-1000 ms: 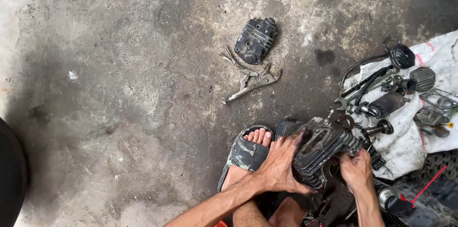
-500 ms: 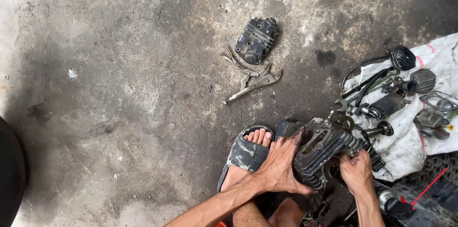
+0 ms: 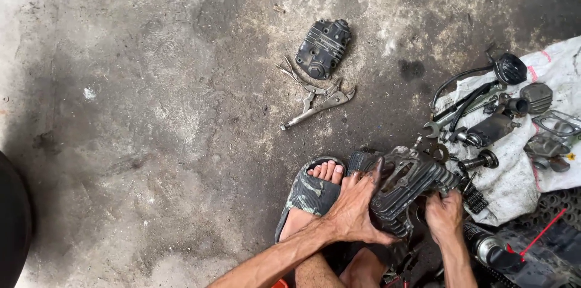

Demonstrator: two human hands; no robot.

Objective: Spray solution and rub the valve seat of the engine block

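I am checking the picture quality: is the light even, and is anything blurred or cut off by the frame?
Head view: soft, even daylight, no glare; the dark patches on the concrete floor look like stains more than shadows. The left hand, right hand and finned engine cylinder are sharp. The locking pliers are clear too. A dark round shape is cut off at the left edge.

Loose parts and tools spread over a stained concrete floor

A finned black engine cover is laid just above locking pliers; a white cloth at the right is strewn with small metal parts, a wrench and a black mirror, and a camouflage sandal is seen below
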